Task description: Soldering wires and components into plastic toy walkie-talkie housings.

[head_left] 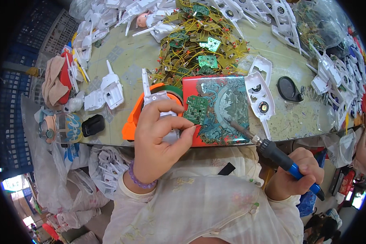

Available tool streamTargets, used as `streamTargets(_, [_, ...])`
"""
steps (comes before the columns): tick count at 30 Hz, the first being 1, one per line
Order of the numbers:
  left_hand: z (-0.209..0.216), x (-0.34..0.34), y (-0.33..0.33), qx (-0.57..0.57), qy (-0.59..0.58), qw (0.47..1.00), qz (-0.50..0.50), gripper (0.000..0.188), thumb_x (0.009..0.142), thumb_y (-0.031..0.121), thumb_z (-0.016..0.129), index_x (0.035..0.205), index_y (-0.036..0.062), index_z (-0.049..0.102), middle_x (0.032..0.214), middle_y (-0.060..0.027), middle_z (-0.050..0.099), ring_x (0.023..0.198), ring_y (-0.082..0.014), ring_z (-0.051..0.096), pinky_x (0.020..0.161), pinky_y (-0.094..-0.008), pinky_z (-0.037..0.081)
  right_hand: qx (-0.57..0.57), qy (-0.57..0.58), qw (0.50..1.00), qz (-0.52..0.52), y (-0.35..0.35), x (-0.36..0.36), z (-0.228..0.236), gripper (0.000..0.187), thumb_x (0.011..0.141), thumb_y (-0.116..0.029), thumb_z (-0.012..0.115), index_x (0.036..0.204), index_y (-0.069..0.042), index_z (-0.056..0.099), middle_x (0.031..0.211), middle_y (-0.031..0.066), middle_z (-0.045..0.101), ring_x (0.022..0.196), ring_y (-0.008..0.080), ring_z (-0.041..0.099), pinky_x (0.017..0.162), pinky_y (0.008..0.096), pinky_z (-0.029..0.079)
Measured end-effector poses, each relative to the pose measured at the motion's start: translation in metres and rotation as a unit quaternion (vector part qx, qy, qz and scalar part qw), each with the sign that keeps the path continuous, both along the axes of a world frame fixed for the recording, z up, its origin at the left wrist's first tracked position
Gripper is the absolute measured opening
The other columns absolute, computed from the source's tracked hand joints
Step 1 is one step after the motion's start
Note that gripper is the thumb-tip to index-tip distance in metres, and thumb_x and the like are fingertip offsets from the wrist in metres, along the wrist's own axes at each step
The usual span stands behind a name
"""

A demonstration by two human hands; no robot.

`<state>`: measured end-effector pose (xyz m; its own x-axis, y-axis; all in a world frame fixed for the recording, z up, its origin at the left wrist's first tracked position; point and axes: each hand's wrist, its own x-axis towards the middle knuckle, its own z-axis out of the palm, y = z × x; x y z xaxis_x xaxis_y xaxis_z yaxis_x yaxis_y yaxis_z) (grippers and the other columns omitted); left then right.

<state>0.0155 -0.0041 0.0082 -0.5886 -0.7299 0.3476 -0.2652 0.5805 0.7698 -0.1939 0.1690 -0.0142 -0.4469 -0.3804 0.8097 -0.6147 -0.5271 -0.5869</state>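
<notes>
From my end I see the green circuit board (195, 110), notched and dotted with components, its broad face up over the left part of a red-and-teal panel (232, 86); it meets the left hand (160, 130), though I can't tell if it's pinched. The blue-and-black soldering iron (272, 153) slants from the right hand (299, 173); its tip points up-left, apart from the board.

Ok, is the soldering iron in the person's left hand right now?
No, the right hand grips the soldering iron, while the left hand is at the green circuit board.
</notes>
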Motion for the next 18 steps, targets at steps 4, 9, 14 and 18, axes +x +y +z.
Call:
streamTargets(4, [0.005, -0.008, -0.004, -0.071, -0.034, 0.997, -0.026, 0.012, 0.067, 0.002, 0.071, 0.075, 0.003, 0.062, 0.105, -0.0105, 0.062, 0.094, -0.0292, 0.06, 0.08, -0.0383, 0.047, -0.005, 0.019, 1.0, 0.019, -0.002, -0.002, 0.001, 0.033, 0.098, -0.036, 0.044, 0.088, -0.004, 0.047, 0.059, 0.0023, 0.046, 0.043, 0.0137, 0.043, 0.038, 0.0271, 0.033])
streamTargets(9, [0.015, -0.011, -0.002, -0.069, -0.078, 0.994, -0.03, 0.011, 0.067, 0.001, 0.07, 0.074, 0.0019, 0.061, 0.107, -0.0114, 0.062, 0.09, -0.0302, 0.06, 0.076, -0.0384, 0.049, -0.017, 0.028, 0.999, 0.038, -0.008, -0.001, 0.008, 0.033, 0.097, -0.035, 0.048, 0.088, -0.004, 0.047, 0.059, 0.0018, 0.046, 0.042, 0.0134, 0.044, 0.038, 0.0262, 0.035])
streamTargets(14, [0.02, -0.013, -0.002, -0.081, -0.1, 0.991, -0.032, 0.011, 0.068, 0.001, 0.07, 0.074, 0.001, 0.061, 0.106, -0.0118, 0.061, 0.084, -0.0299, 0.061, 0.07, -0.0373, 0.049, 0.013, 0.06, 0.994, 0.093, -0.014, -0.003, 0.014, 0.029, 0.099, -0.032, 0.041, 0.087, -0.006, 0.046, 0.057, 0.0021, 0.045, 0.044, 0.0131, 0.042, 0.04, 0.0264, 0.031])
streamTargets(18, [0.022, -0.013, -0.003, -0.084, -0.111, 0.989, -0.039, 0.011, 0.068, 0.0, 0.069, 0.075, 0.0006, 0.06, 0.104, -0.012, 0.061, 0.084, -0.0298, 0.061, 0.069, -0.0373, 0.049, 0.018, 0.065, 0.993, 0.101, -0.018, -0.004, 0.015, 0.03, 0.098, -0.033, 0.042, 0.086, -0.006, 0.047, 0.057, 0.0021, 0.045, 0.042, 0.0129, 0.042, 0.039, 0.0261, 0.031])
